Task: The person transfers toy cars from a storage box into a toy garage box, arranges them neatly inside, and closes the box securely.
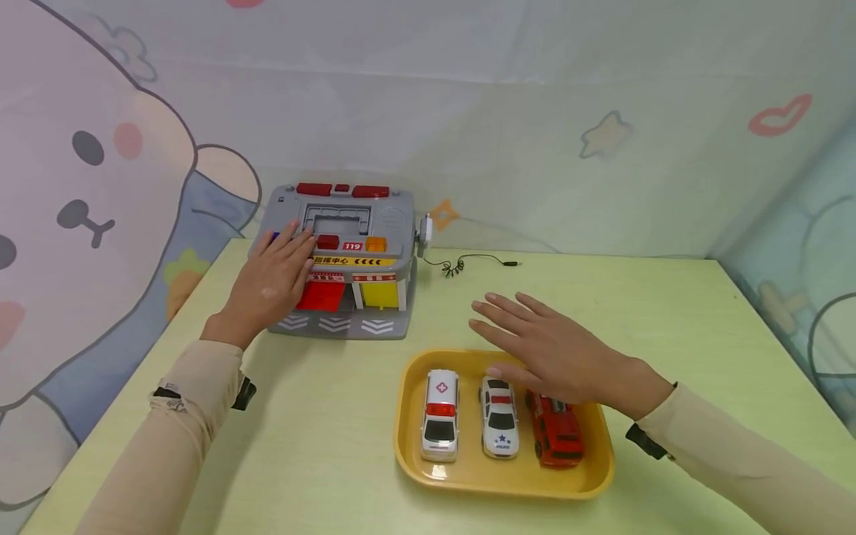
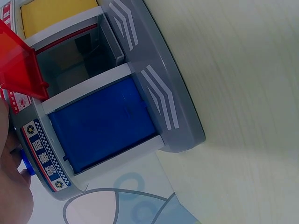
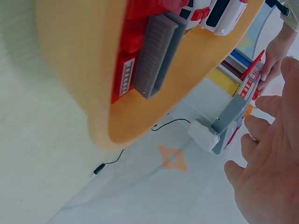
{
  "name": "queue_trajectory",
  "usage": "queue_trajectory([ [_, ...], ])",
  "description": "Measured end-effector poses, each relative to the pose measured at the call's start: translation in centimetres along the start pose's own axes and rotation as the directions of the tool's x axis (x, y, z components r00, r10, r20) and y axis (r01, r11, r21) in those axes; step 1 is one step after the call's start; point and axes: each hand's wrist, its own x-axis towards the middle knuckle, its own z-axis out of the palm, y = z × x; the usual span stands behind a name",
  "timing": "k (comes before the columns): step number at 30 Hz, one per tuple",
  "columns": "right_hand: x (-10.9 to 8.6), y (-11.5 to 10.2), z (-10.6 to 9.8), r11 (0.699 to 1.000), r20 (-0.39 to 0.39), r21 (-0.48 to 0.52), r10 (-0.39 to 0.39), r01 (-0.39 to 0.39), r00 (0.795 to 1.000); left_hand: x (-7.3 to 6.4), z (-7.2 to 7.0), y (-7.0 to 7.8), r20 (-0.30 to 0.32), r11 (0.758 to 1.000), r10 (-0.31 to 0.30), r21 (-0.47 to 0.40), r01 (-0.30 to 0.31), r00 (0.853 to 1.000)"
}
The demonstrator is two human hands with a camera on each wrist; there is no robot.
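Toy station [image 1: 394,221] is placed at the back left of the bench [image 1: 301,446], its red door [image 1: 321,297] raised. On its roof the left hand [image 1: 270,276] is laid, fingers extended, nothing gripped; over the yellow tray [image 1: 501,487] with three toy vehicles [image 1: 500,422], the right hand [image 1: 555,353] is held empty, fingers spread.

Beige sleeves [image 1: 157,446] carry small black fittings [image 1: 646,441] near the cuffs [image 1: 224,354].
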Motion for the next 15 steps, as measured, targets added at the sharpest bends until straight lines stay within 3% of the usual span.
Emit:
queue_trajectory([
  [15, -3.0, -0.6, 0.6, 0.999, 0.019, 0.03, 0.041, -0.042, 0.999, 0.0, 0.1, 0.1, 0.004, 1.0, -0.007, 0.009, 0.007, 1.0],
])
